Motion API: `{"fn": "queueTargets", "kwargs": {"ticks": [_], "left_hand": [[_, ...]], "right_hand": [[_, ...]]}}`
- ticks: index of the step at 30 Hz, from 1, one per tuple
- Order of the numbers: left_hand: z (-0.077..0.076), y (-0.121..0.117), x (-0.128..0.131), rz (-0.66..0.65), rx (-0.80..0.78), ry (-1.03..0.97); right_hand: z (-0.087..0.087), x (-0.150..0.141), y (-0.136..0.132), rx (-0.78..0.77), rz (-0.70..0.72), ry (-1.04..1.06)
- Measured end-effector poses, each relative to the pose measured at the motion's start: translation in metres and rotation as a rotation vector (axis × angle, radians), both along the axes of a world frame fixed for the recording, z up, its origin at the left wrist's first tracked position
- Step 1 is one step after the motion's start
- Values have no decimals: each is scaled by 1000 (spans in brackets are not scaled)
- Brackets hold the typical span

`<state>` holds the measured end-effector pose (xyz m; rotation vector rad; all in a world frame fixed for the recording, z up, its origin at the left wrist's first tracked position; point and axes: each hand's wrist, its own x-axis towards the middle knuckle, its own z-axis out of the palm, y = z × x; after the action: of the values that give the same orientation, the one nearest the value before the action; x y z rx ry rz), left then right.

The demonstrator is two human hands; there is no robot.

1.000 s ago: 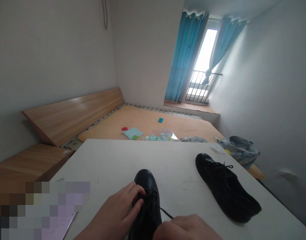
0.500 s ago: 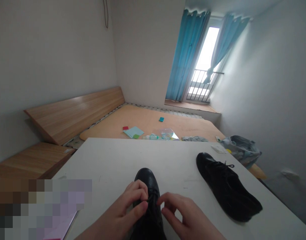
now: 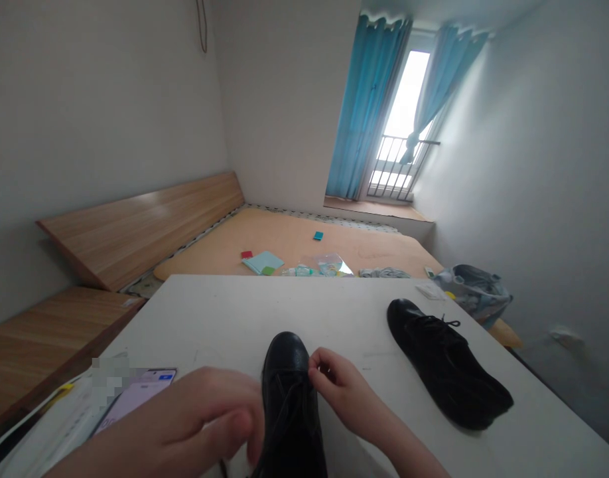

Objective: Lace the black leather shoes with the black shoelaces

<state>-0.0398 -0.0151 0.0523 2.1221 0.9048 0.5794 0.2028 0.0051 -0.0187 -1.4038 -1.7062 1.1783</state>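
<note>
- Pulled apart since the earlier frame: my left hand (image 3: pixel 195 415) has moved off the lacing to the left of the shoe (image 3: pixel 289 411), and my right hand (image 3: pixel 337 382) now sits at its top.
- My left fingers (image 3: pixel 239 425) are curled and blurred; I can't tell what they hold.
- My right fingertips (image 3: pixel 314 364) pinch narrow at the lacing; any lace between them is hidden.
- The shoe sits on the table (image 3: pixel 225 312), toe away from me, its heel cut off by the frame.
- A second shoe (image 3: pixel 446 362) lies well to the right; a phone (image 3: pixel 135 392) shows past my left hand, partly blurred out.
</note>
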Motion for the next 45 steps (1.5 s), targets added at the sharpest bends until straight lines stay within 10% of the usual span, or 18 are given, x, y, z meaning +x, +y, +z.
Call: {"fn": "queueTargets", "kwargs": {"ticks": [8,13,17,25,33,40,45], "left_hand": [[-26,43,24,87,102,389],[-37,40,26,-5,18,404],[-39,44,28,21,20,408],[-41,45,32,31,-37,308],[-31,46,39,112,-156,41],[1,19,27,142,-238,-369],[11,3,13,93,43,36]], "right_hand": [[37,-8,2,-91,128,221],[80,16,-13,47,-57,296],[90,19,-31,236,-141,233],[88,11,-41,1047,38,-586],[67,10,-37,180,185,-142],[14,10,-18,187,188,-8],[28,33,-24,40,60,147]]}}
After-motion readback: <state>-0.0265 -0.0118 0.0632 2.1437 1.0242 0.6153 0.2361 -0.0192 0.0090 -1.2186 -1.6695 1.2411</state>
